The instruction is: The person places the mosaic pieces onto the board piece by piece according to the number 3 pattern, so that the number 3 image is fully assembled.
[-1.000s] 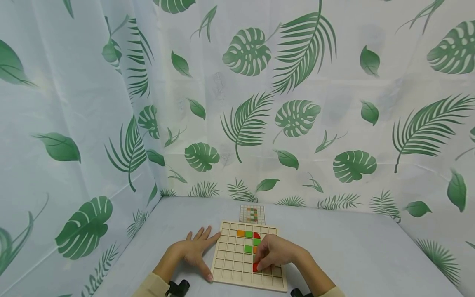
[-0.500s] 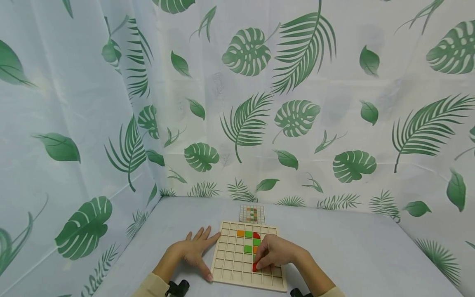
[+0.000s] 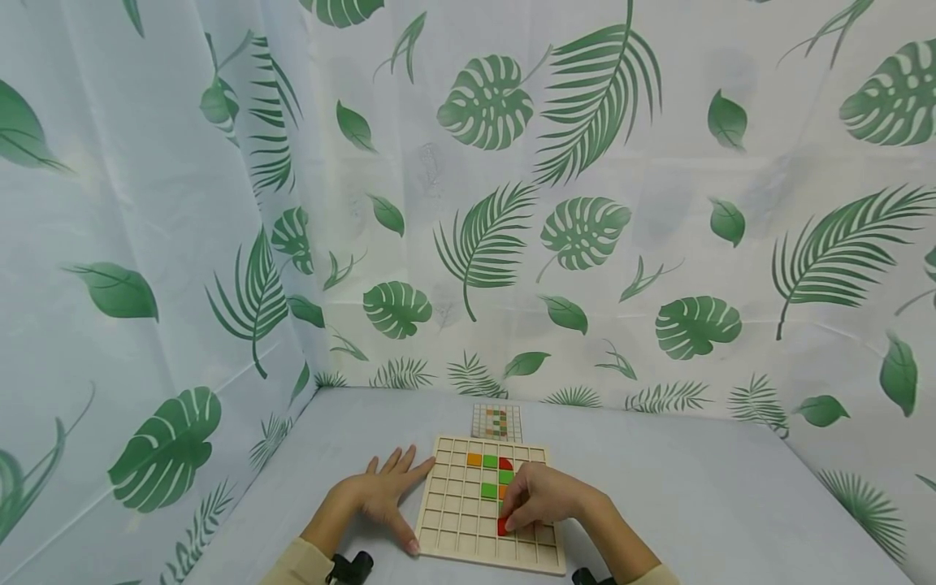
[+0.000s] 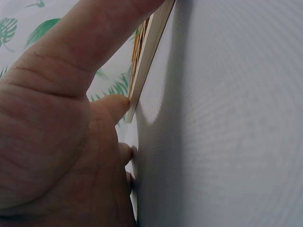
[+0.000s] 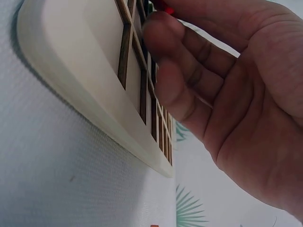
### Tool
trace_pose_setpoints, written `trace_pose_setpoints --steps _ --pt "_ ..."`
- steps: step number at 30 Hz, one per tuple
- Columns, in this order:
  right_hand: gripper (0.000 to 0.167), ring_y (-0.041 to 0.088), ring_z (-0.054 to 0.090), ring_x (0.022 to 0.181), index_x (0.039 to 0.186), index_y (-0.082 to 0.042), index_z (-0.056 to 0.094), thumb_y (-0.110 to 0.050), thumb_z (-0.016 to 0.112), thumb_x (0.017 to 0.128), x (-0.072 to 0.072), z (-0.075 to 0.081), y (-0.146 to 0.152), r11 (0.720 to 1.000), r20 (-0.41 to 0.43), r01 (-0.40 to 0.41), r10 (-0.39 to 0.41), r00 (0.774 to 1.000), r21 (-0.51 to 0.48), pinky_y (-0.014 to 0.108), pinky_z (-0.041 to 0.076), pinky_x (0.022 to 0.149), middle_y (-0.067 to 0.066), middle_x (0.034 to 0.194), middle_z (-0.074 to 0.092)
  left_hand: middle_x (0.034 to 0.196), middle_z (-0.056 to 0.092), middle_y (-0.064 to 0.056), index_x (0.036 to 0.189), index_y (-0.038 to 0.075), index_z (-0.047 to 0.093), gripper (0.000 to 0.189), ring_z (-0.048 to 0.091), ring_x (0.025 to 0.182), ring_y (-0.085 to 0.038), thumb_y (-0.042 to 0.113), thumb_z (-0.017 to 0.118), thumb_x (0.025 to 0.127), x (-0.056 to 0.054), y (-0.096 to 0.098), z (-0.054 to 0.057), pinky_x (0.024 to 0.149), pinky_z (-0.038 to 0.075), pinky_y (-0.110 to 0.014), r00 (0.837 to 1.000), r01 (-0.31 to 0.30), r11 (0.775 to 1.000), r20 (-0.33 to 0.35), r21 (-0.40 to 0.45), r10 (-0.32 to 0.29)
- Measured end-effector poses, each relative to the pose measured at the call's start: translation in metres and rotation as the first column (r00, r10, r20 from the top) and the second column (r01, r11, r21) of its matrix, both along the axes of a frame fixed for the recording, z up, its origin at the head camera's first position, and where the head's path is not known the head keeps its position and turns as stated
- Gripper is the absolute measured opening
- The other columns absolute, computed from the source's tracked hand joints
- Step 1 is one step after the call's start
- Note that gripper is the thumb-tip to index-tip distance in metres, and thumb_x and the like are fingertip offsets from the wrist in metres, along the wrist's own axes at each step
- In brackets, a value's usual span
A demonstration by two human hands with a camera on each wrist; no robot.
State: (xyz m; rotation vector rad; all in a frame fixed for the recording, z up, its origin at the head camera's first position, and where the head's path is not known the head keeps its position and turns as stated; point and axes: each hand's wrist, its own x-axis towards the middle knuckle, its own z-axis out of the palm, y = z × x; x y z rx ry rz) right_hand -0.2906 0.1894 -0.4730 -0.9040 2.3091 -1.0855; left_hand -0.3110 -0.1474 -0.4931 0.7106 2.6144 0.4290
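A pale wooden grid board [image 3: 457, 520] lies on the table. My left hand [image 3: 383, 497] is spread at its left side, thumb and index fingertip touching the edge. In the left wrist view that index finger meets the board's rim [image 4: 134, 101]. Over the board's right part, my right hand [image 3: 548, 494] pinches a red tile [image 3: 502, 528] at a lower cell; the fingers partly cover it. Farther up sit an orange tile [image 3: 474, 460], a green tile [image 3: 490, 461] and a red tile with a rounded corner [image 3: 505, 464]. Another green tile [image 3: 489, 491] lies lower. Some tiles are hidden by my right hand.
Behind the board, a small card [image 3: 477, 422] bears a printed grid with coloured squares. The light grey tabletop [image 3: 658, 487] reaches back to leaf-patterned curtains [image 3: 497, 341] behind and at the left.
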Motion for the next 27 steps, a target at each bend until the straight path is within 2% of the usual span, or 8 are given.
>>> trace_pose_setpoints --steps 9,21,27 --pt "0.007 0.000 0.062 0.064 0.089 -0.009 0.084 -0.008 0.086 0.083 -0.0045 -0.0039 0.0010 1.000 -0.042 -0.018 0.019 0.999 0.020 0.015 0.049 0.059 -0.001 0.079 0.079 0.176 0.004 -0.016 0.168 0.033 0.016 0.135 -0.001 0.162 -0.041 0.064 0.093 0.062 -0.0001 -0.0004 -0.0004 0.124 0.003 -0.074 1.000 0.000 1.000 0.000 0.006 0.000" --pt "0.007 -0.002 0.062 0.063 0.085 -0.009 0.083 -0.006 0.088 0.081 -0.0057 -0.0063 0.0010 0.999 -0.077 -0.029 0.030 0.997 0.018 0.015 0.050 0.057 -0.004 0.077 0.078 0.176 0.005 -0.017 0.168 0.033 0.016 0.134 -0.001 0.162 -0.042 0.064 0.093 0.063 0.0005 0.0000 0.0005 0.124 0.004 -0.074 1.000 0.004 1.000 -0.008 0.000 -0.004" --pt "0.009 -0.002 0.059 0.062 0.084 -0.009 0.083 -0.004 0.088 0.080 -0.0045 -0.0068 -0.0001 1.000 -0.069 -0.007 0.009 0.998 0.021 0.014 0.047 0.056 -0.004 0.075 0.077 0.176 0.004 -0.016 0.168 0.033 0.016 0.134 -0.001 0.162 -0.042 0.062 0.094 0.063 0.0010 0.0001 0.0007 0.124 0.003 -0.074 1.000 0.001 1.000 0.002 0.009 -0.001"
